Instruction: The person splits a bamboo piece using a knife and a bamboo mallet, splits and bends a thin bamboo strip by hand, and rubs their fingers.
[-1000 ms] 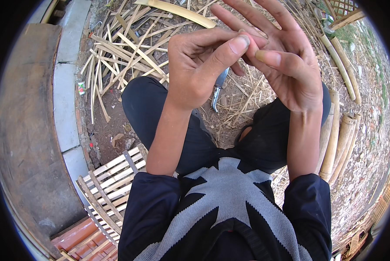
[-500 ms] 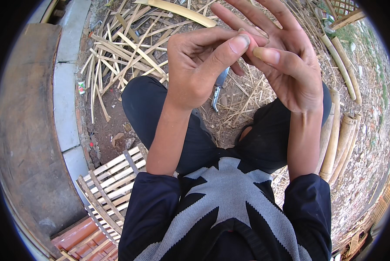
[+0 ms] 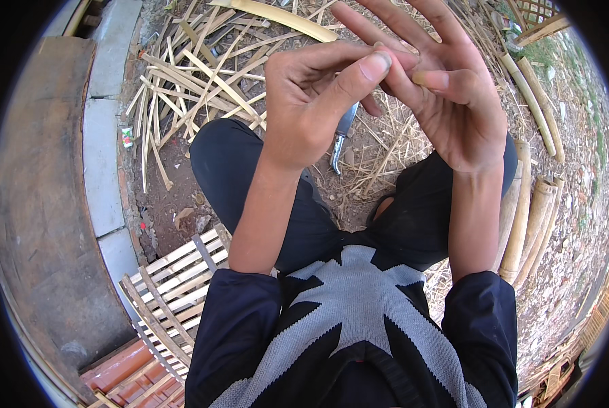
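Above my knees, my two hands meet in front of me. My left hand [image 3: 311, 102] is closed in a pinch, with its thumb and forefinger on the tip of the right forefinger. Whether anything tiny sits between those fingertips is too small to tell. My right hand [image 3: 454, 102] has its palm toward me, its other fingers spread and its thumb apart from the forefinger. Below the hands, a knife [image 3: 337, 149] lies on the ground between my legs, its blade partly hidden by the left hand.
Many thin bamboo strips [image 3: 182, 88] lie in a loose heap ahead to the left, by a curved split bamboo piece [image 3: 277, 17]. Bamboo poles [image 3: 539, 211] lie at the right. A slatted bamboo rack [image 3: 175, 292] stands at my left, near a concrete curb [image 3: 105, 170] and a brown board [image 3: 43, 204].
My right thumb has lifted away from the forefinger, and the right hand has turned slightly. The left hand keeps its pinch at the right forefinger's tip.
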{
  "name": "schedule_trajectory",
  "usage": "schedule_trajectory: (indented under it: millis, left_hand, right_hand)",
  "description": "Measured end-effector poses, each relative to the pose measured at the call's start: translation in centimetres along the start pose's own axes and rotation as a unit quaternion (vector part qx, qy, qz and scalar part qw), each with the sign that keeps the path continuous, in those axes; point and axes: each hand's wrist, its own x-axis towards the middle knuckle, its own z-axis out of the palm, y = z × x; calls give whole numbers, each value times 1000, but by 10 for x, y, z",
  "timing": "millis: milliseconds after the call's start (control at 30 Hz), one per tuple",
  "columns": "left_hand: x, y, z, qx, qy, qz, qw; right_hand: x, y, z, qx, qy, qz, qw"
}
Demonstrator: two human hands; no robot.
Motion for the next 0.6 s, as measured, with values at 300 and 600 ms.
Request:
schedule_trajectory:
  millis: [300,600]
  left_hand:
    - [3,-5,2,30,23,-17,999]
    - [4,-10,9,93,98,-22,991]
  right_hand:
    - [6,1,1,-81,49,-9,995]
    - [7,3,-6,-165,18,-16,986]
